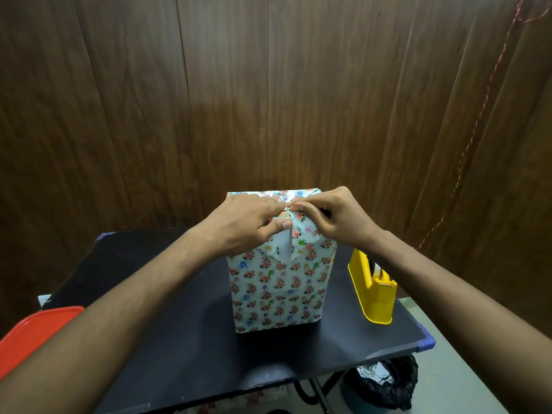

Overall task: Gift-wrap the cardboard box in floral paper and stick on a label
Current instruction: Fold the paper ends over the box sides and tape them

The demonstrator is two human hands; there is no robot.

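The cardboard box (276, 282) stood upright near the middle of the black tabletop (179, 354), its near face and sides already covered in floral paper (277, 297). At its top end the wrapping was not yet closed: a small patch of bare brown cardboard showed between the folded flaps, and a loose flap with its white underside turned outward hung down over the near face.

Both hands met on top of the box. The left hand (239, 222) lay over the left part of the top, its fingers pressing the folds down and its thumb on the near edge, just above the white flap. The right hand (334, 216) came in from the right, its fingers clenched around a pinch of paper at the middle of the top, touching the left hand's fingertips.

A yellow tape dispenser (372, 289) stood on the tabletop just right of the box, apart from it. A red lid (35, 333) showed at the near left edge, partly behind the left forearm. A black bin bag (385, 380) sat on the floor below the tabletop's near right corner. A brown wood-panelled wall (268, 85) rose behind.
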